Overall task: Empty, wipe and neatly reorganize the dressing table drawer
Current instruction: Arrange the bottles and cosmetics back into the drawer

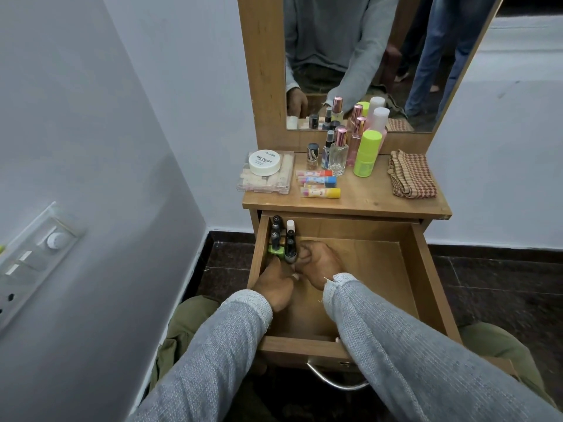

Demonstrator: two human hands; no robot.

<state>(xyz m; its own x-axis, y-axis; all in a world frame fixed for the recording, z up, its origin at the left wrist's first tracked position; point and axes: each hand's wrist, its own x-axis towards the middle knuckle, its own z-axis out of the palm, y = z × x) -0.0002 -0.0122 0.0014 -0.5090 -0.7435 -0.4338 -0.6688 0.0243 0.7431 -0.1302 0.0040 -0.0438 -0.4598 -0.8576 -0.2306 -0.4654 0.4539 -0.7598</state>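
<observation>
The wooden drawer (426,269) is pulled out below the dressing table top (365,202). Several nail polish bottles (281,239) stand upright in its far left corner. Both hands are inside the drawer beside them. My left hand (275,284) touches the nearest dark bottle (291,251) from the front. My right hand (320,260) is curled against that same bottle from the right. Whether either hand truly grips it is hidden by the fingers. The rest of the drawer floor is bare wood.
On the table top stand a clear box with a white nail polish jar (264,162), three lip balm sticks (320,182), perfume bottles (338,153), a lime green bottle (367,153) and a folded checked cloth (412,175). A mirror (350,56) rises behind. A wall with a switch panel (33,257) stands left.
</observation>
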